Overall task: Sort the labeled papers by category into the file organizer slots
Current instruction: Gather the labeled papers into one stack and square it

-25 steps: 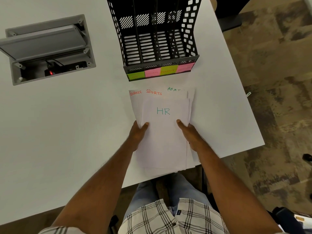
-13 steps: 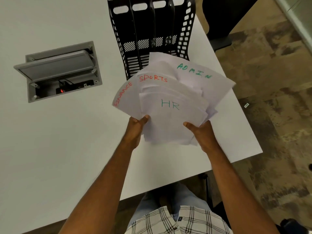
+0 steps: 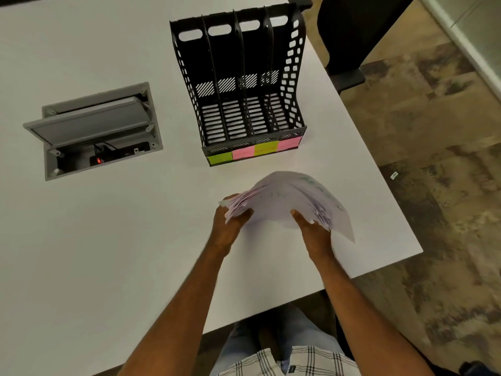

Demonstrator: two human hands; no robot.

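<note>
A stack of white labeled papers (image 3: 284, 199) is held above the white table (image 3: 108, 240), bowed upward and blurred, so its writing is hard to read. My left hand (image 3: 230, 226) grips the stack's left edge. My right hand (image 3: 314, 232) grips its near right edge. Beyond the papers stands a black mesh file organizer (image 3: 244, 85) with several upright slots, all empty. Green, pink, yellow and pink sticky labels (image 3: 254, 151) line its front lip.
A grey cable box (image 3: 95, 128) with its lid raised is sunk into the table at the left. A dark chair (image 3: 349, 36) stands past the table's far right corner. The table's right edge (image 3: 379, 169) drops to patterned floor.
The papers lay flat on the table, were lifted and fanned with labels showing, and now are lowered and tipped nearly edge-on. The view has tilted to show more of the organizer.
</note>
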